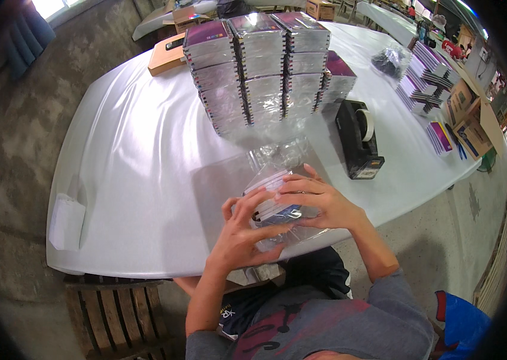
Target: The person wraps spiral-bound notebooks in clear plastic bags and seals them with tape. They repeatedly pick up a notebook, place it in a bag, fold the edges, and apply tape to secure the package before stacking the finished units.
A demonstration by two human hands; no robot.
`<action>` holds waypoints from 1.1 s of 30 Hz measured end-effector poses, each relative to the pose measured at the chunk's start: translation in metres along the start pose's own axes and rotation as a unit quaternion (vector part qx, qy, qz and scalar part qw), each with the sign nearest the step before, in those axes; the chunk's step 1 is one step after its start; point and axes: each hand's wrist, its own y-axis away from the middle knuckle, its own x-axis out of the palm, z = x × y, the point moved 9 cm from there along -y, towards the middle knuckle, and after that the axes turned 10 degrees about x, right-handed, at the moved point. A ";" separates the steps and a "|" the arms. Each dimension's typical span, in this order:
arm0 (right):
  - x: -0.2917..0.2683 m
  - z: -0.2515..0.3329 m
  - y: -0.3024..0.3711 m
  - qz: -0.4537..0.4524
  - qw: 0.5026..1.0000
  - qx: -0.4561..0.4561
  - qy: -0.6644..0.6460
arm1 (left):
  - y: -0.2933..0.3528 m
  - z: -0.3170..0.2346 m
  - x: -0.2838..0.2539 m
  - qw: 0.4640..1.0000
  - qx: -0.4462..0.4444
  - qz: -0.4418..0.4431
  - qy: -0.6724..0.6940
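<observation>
Near the table's front edge, both hands grip a small white-edged pack of booklets (269,210) inside a clear plastic bag (278,153). My left hand (247,228) curls round its near left side, with fingers over the top and the thumb along the near side. From the right, my right hand (320,201) closes on it with bent fingers. The fingers partly hide the pack. Beyond it stands a tall block of bagged booklets (262,66) with purple covers and coloured edge marks. A black tape dispenser (352,144) sits to the right of my hands.
A white cloth covers the table (127,162). A white stack of paper or sleeves (67,222) lies at the left edge. Behind the block is a cardboard box (163,59) with a dark handheld device on it. More booklets (424,84) and open cartons (472,120) stand far right.
</observation>
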 end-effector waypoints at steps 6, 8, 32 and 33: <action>0.004 -0.001 0.003 0.016 0.998 -0.002 0.066 | 0.000 0.078 -0.004 0.919 -0.289 -0.097 0.251; 0.003 0.002 0.003 0.015 0.997 0.005 0.074 | 0.004 0.100 0.022 0.891 -0.331 0.018 0.311; -0.054 -0.016 0.029 -0.106 0.990 0.082 -0.036 | 0.005 0.034 0.000 0.974 -0.043 0.162 -0.151; -0.079 -0.027 0.045 -0.181 0.979 0.090 -0.036 | 0.004 0.032 -0.002 0.974 -0.046 0.167 -0.145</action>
